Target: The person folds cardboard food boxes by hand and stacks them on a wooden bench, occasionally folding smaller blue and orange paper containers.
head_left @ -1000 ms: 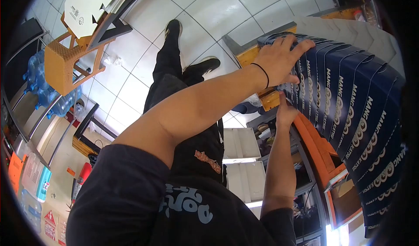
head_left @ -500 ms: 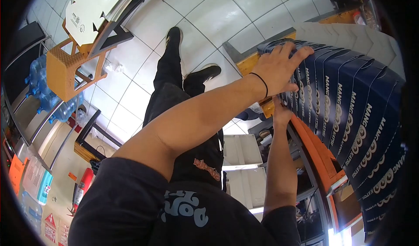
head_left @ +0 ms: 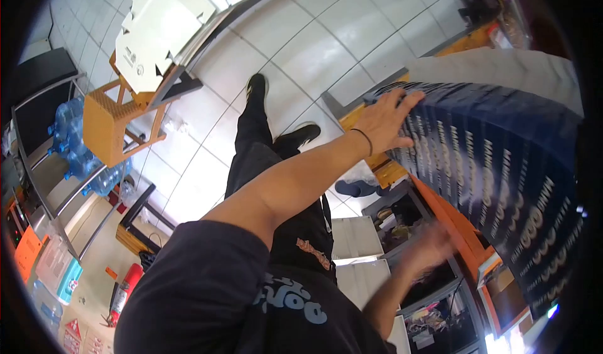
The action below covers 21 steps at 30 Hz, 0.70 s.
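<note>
Covering the frame from 1 to 4 o'clock, a fanned stack of dark blue printed cartons [head_left: 502, 159] lies flat, overlapped row on row, on an orange-edged table [head_left: 461, 225]; a pale grey carton sheet [head_left: 496, 68] tops the stack at 1 o'clock. Shelving under the table [head_left: 433, 304] holds small clutter, too blurred to identify. At 10 o'clock an orange plastic stool [head_left: 116, 125] lies tipped; unfolded white carton blanks [head_left: 160, 31] rest on a dark frame above it. A metal rack at 9 o'clock holds blue water bottles [head_left: 78, 150]. A red extinguisher [head_left: 125, 285] lies at 7 o'clock.

Left hand [head_left: 386, 118]: fingers spread wide, palm pressed flat on the near end of the blue stack; nothing gripped. A black band circles its wrist.

Right hand [head_left: 433, 247]: motion-blurred at 4 o'clock, below the table edge, apart from the stack; cannot tell how far open, nor whether it holds anything.
</note>
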Each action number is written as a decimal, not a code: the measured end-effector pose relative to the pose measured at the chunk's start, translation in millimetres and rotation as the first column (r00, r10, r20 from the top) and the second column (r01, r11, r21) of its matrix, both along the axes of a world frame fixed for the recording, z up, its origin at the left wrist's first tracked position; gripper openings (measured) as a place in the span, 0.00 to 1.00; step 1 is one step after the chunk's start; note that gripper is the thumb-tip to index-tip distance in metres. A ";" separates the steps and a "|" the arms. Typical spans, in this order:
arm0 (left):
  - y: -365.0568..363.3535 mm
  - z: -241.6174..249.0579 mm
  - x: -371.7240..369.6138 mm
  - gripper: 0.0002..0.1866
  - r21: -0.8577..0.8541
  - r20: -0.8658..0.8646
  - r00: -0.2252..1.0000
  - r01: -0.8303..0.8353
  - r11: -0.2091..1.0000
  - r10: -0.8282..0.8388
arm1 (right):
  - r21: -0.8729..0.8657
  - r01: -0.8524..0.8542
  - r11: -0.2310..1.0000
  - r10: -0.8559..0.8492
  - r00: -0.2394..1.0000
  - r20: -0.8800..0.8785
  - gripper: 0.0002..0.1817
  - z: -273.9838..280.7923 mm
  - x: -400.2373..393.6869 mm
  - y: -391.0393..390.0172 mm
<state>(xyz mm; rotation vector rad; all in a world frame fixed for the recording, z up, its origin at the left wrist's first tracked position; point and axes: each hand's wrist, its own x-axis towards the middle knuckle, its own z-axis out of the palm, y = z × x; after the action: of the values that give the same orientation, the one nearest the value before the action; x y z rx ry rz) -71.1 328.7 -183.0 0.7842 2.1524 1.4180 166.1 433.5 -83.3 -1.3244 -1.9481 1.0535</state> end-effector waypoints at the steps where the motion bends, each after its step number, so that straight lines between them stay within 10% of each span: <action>1: 0.7 -1.4 0.7 0.47 0.009 -0.006 1.000 -0.009 1.000 0.009 | 0.265 0.223 0.938 -0.184 0.969 -0.164 0.16 65.5 -19.2 2.7; 2: 0.8 -2.3 0.1 0.47 0.029 -0.013 1.000 -0.014 0.999 0.014 | 0.650 0.062 0.758 0.017 0.993 -0.116 0.18 135.1 -43.6 12.6; 4: 4.3 0.9 4.4 0.47 0.071 -0.022 1.000 -0.019 0.997 0.021 | 0.906 -0.287 0.310 -0.186 0.917 0.354 0.24 248.0 -54.4 32.2; 8: 5.7 11.2 0.1 0.48 0.029 0.030 1.000 -0.009 1.000 0.008 | 0.503 -0.640 0.580 0.229 0.721 0.654 0.16 289.2 -121.3 25.9; 11: 6.5 18.4 -2.9 0.48 -0.035 0.045 0.999 0.031 0.999 -0.029 | 0.301 -0.776 0.555 0.187 0.469 0.863 0.10 286.9 -127.1 17.7; 15: 7.9 29.1 -7.0 0.48 -0.133 -0.015 0.995 0.093 0.987 -0.096 | 0.384 -0.812 0.441 0.222 0.512 0.830 0.09 274.2 -109.8 -7.9; 21: 5.9 28.1 -16.8 0.51 -0.195 0.053 0.976 0.220 0.956 -0.213 | 0.348 -0.733 0.584 0.179 0.535 0.826 0.13 262.8 -98.9 -27.3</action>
<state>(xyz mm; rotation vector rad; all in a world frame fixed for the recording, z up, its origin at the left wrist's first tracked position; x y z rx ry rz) -87.9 334.6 -154.8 0.8836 2.0728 1.0782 67.2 406.2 179.4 -0.7597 -3.0365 -0.1800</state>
